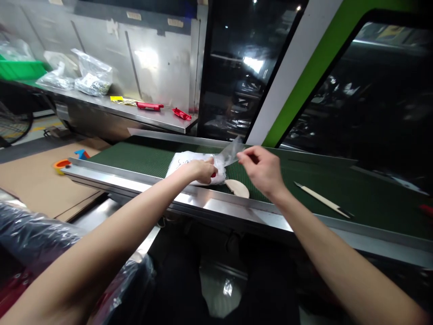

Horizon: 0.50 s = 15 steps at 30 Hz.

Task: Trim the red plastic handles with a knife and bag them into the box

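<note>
A white plastic packet (179,163) with dark handwriting lies on the green conveyor belt (135,155). My left hand (202,171) is over the packet's right part, fingers curled around a small red piece (213,174); most of that piece is hidden. To the right, my right hand (263,170) pinches the end of a clear plastic film (232,152), which stretches up from the packet's right side. Whether the film is the packet's own flap, I cannot tell. A pale, flat half-round piece (238,188) lies just below, near the belt's metal edge.
A craft knife (323,199) with a pale handle lies on the belt at right. Behind stands a steel bench (162,119) with red parts (149,106) and filled clear bags (93,81). An orange tape dispenser (61,166) sits on cardboard (30,176) at left.
</note>
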Tool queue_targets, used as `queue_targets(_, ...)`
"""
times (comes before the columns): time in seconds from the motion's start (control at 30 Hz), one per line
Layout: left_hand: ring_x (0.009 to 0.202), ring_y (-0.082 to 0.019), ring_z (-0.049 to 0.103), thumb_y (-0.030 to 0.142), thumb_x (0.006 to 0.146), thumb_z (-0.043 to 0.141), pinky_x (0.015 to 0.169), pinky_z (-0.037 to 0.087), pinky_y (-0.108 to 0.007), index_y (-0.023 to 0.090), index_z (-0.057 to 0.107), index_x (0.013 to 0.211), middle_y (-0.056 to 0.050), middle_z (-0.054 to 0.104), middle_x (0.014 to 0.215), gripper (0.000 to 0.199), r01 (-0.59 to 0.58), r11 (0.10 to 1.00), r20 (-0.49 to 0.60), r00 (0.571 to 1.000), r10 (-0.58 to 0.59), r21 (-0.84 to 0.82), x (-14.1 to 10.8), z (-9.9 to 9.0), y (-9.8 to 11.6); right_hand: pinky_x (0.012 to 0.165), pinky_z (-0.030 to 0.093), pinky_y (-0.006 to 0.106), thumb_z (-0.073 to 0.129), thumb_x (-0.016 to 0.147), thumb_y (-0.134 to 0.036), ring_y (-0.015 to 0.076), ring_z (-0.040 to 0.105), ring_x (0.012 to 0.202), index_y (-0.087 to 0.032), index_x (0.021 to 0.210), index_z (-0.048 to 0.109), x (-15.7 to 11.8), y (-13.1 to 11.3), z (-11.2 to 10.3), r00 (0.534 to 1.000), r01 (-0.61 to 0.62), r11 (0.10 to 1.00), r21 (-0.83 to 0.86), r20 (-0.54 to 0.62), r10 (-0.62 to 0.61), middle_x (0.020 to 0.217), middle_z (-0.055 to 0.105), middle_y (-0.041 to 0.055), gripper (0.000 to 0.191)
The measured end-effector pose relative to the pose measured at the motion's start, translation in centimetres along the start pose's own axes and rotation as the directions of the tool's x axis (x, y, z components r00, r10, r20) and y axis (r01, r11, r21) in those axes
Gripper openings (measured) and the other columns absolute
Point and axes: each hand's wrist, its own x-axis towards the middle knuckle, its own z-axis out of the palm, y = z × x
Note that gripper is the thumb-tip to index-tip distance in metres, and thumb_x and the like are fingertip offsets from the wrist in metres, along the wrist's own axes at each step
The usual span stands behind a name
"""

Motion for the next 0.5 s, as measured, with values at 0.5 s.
queue_targets(0.5,0.114,-0.027,0.056,0.024,0.086,0.053,0.088,0.049,-0.038,0.035,0.044,0.139,-0.007,0.040,0.147,0.055,-0.017,0.997,-0.020,1.000,0.019,0.076,-2.5,-0.8,0.2,0.058,0.056,0.033,0.065,0.085,-0.040,0.0186,0.065,0.071,-0.028,0.085,0.065,-13.2,-4.1,-9.7,0.954,-0.261,0.961,0.094,-0.124,0.272,0.096,0.068,0.0042,0.012)
